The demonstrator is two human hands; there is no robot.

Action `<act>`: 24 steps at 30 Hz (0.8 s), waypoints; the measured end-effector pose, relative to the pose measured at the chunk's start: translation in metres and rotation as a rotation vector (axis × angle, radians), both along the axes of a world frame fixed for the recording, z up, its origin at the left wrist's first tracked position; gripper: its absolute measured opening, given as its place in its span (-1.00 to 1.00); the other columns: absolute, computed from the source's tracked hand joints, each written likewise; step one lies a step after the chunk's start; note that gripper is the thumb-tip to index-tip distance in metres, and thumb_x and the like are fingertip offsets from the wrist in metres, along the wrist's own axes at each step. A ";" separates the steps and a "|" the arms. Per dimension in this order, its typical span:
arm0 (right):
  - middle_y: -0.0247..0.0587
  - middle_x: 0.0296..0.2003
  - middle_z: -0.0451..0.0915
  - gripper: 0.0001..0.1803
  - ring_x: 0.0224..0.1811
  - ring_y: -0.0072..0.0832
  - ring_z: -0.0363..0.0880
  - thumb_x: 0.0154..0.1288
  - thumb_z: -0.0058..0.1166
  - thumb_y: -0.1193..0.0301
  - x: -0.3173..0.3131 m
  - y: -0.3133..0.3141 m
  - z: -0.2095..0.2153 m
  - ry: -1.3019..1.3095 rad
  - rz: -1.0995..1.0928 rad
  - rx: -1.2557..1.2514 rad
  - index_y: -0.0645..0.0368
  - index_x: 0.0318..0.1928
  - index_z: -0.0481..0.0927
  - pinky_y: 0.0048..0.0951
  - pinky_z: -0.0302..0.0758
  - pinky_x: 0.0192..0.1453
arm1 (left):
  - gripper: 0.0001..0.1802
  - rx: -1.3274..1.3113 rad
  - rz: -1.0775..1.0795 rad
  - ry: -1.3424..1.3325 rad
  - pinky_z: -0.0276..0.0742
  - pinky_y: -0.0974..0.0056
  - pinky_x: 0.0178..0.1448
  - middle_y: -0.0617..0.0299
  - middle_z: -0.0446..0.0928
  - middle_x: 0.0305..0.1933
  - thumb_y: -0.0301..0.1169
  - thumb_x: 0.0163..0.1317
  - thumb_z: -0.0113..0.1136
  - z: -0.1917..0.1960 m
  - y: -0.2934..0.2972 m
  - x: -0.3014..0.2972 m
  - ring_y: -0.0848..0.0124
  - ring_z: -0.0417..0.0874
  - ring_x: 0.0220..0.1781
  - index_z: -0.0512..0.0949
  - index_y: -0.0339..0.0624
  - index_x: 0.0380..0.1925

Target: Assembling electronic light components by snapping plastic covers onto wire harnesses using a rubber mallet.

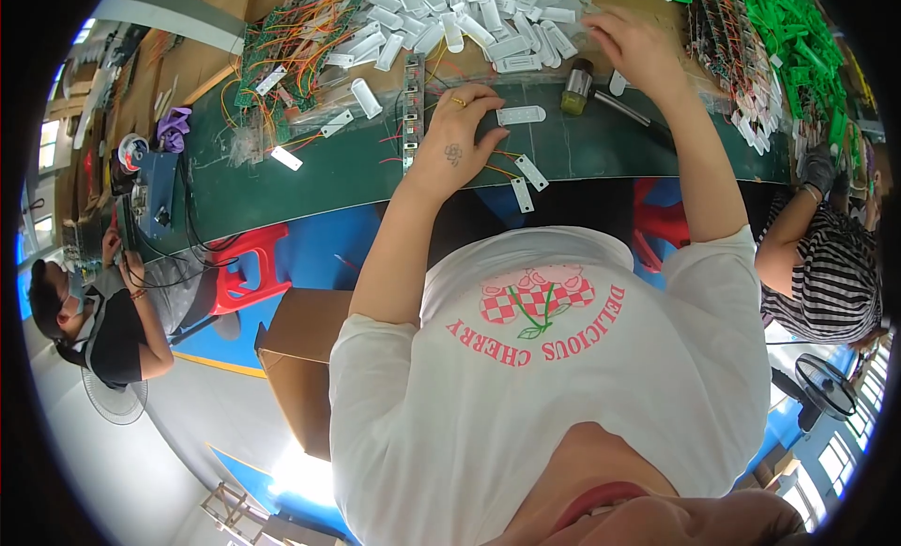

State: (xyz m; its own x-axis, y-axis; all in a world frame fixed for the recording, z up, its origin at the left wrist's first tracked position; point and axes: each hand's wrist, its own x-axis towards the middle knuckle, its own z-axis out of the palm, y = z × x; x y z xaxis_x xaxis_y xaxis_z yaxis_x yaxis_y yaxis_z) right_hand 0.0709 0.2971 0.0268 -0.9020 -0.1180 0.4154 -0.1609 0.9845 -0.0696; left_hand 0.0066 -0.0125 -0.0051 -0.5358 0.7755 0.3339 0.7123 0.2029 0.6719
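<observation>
My left hand (457, 138) rests over the green table mat, a ring on one finger, its fingertips and thumb apart. Just beyond those fingertips lies a white plastic casing (522, 115); whether they touch it I cannot tell. Two small white pieces with holes, a nearer tag (522, 195) and a farther tag (531, 172), hang on wires at the mat's near edge. Beside the left hand stands a long strip fixture (412, 110) with metal parts. My right hand (638, 49) hovers at the right side of a heap of white casings (469, 19), fingers loosely stretched, nothing visible in them.
A glue-coloured bottle (576, 86) and a soldering-iron-like rod (621, 108) lie to the right. Wired green boards (291, 49) are heaped left, green plastic parts (793, 44) far right. Co-workers sit on both sides; a red stool (251, 267) and a cardboard box (305, 358) stand below.
</observation>
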 end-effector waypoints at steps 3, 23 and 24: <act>-0.20 -0.15 0.66 -0.81 -0.22 -0.31 0.65 0.40 0.13 0.49 0.021 -0.039 0.012 -0.156 -0.012 -0.440 0.17 -0.02 0.66 -0.39 0.57 -0.16 | -0.59 -0.013 0.011 -0.002 0.42 0.09 0.33 0.08 0.55 0.11 -0.50 0.07 0.44 -0.001 -0.005 0.000 0.06 0.51 0.24 0.62 -0.26 -0.02; -0.33 -0.19 0.59 -0.75 -0.17 -0.31 0.56 0.13 0.34 0.46 0.034 -0.116 -0.033 0.099 0.260 -0.265 0.07 -0.13 0.73 -0.27 0.41 -0.09 | -0.55 -0.047 -0.030 -0.065 0.37 0.07 0.40 0.07 0.51 0.18 -0.48 0.09 0.43 0.003 -0.003 -0.006 0.03 0.48 0.30 0.60 -0.24 0.02; -0.33 -0.19 0.59 -0.75 -0.17 -0.31 0.56 0.13 0.34 0.46 0.034 -0.117 -0.033 0.098 0.260 -0.266 0.07 -0.13 0.73 -0.27 0.41 -0.09 | -0.55 -0.048 -0.035 -0.064 0.37 0.07 0.40 0.07 0.51 0.18 -0.48 0.08 0.44 0.003 -0.003 -0.006 0.03 0.47 0.30 0.60 -0.24 0.02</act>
State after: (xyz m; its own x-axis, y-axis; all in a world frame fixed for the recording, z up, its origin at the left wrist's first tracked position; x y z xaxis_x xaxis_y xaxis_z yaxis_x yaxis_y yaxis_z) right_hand 0.1051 0.1804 -0.0065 -0.8106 -0.2140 0.5450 -0.4212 0.8597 -0.2890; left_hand 0.0010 -0.0155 -0.0017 -0.5273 0.8083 0.2621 0.6754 0.2115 0.7064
